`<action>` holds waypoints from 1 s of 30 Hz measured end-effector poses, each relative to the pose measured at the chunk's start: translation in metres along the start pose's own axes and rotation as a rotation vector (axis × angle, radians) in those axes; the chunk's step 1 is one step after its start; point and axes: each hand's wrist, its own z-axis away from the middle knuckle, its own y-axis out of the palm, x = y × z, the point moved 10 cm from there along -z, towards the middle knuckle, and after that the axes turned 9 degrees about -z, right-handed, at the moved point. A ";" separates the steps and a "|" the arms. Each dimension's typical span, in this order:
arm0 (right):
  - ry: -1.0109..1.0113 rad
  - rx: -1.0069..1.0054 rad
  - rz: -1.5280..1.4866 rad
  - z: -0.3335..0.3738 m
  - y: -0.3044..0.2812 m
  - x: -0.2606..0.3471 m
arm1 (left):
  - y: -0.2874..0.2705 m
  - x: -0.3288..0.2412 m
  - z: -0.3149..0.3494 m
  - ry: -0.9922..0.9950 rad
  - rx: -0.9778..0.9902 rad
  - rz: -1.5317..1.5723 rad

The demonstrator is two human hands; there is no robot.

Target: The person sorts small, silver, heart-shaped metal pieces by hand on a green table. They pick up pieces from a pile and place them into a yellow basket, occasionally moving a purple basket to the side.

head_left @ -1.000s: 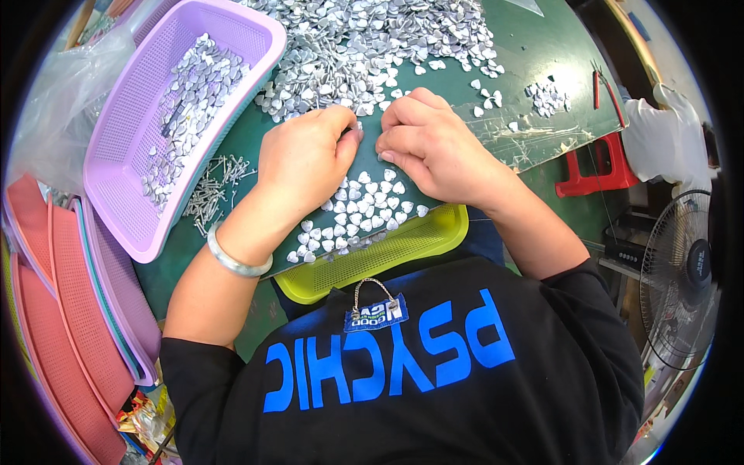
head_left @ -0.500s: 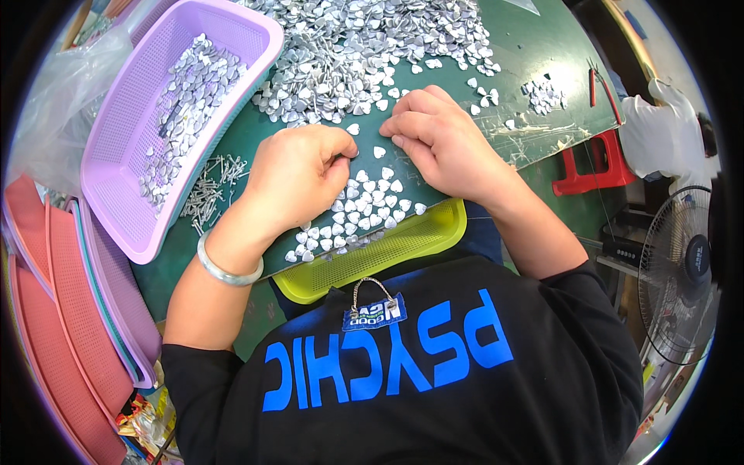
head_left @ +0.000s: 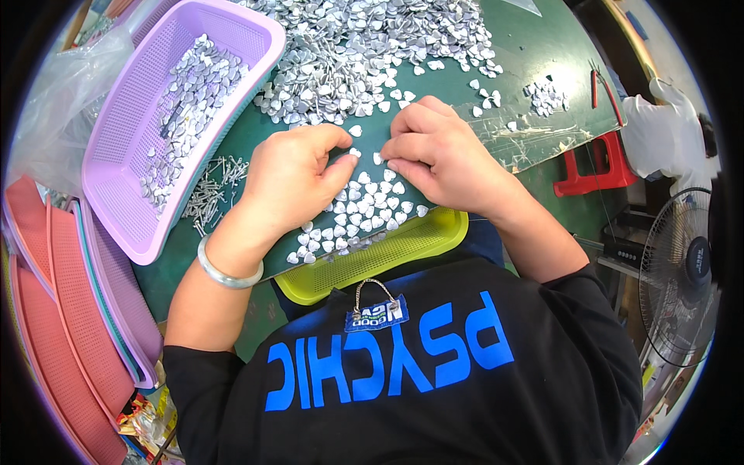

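Small silver heart-shaped pieces lie all over the green tabletop. My left hand point(head_left: 298, 174) is curled, with its thumb and forefinger tips at one silver heart point(head_left: 354, 152). Across a narrow gap, my right hand point(head_left: 438, 155) has its fingers bunched, and their tips pinch at another heart point(head_left: 378, 158). A single heart point(head_left: 355, 131) lies just beyond my left fingertips. Between my wrists and the near table edge, a spread group of loose hearts point(head_left: 364, 208) lies flat. The undersides of both hands' fingers are hidden.
A large heap of hearts point(head_left: 333, 77) covers the far side. At left, a purple basket point(head_left: 112, 186) holds more, beside metal pins point(head_left: 205, 198). A yellow-green basket point(head_left: 310, 283) sits below the near edge. Pliers point(head_left: 594, 89), a red stool point(head_left: 593, 167) and a fan point(head_left: 682, 271) are right.
My right hand has moved slightly down and nearer to me, onto a loose heart. My left thumb and forefinger have parted a little, and a heart now shows at their tips.
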 end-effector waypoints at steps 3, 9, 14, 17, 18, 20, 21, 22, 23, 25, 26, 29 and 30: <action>-0.031 0.059 -0.019 -0.002 0.005 0.005 | 0.004 -0.007 -0.002 0.055 -0.033 -0.036; 0.029 -0.015 0.074 -0.016 0.002 -0.010 | 0.007 -0.008 -0.003 0.040 0.010 -0.088; 0.023 -0.034 0.139 -0.025 0.008 -0.008 | 0.000 0.010 -0.002 -0.072 -0.016 0.068; 0.009 -0.045 0.170 -0.028 0.013 -0.007 | -0.009 0.018 -0.003 -0.099 -0.073 0.203; 0.004 -0.052 0.185 -0.029 0.013 -0.007 | -0.011 0.021 -0.004 -0.103 -0.095 0.260; -0.001 0.005 0.170 -0.029 0.017 -0.005 | 0.001 0.036 -0.002 -0.192 -0.012 0.528; -0.002 0.034 0.164 -0.029 0.018 -0.005 | 0.005 0.037 -0.001 -0.262 0.039 0.678; -0.014 0.098 0.096 -0.028 0.021 -0.002 | 0.009 0.037 0.000 -0.332 0.091 0.829; -0.026 0.162 0.029 -0.026 0.021 0.003 | 0.013 0.038 0.000 -0.378 0.142 0.921; -0.032 0.175 -0.043 -0.023 0.014 0.003 | 0.015 0.036 0.000 -0.377 0.137 1.062; 0.019 0.084 0.026 -0.026 0.003 -0.004 | 0.015 0.035 -0.001 -0.375 0.135 1.133; 0.039 -0.068 0.217 -0.026 -0.007 -0.014 | 0.019 0.036 -0.001 -0.336 0.153 1.192; 0.040 -0.048 0.230 -0.025 -0.003 -0.014 | 0.019 0.036 -0.002 -0.334 0.148 1.190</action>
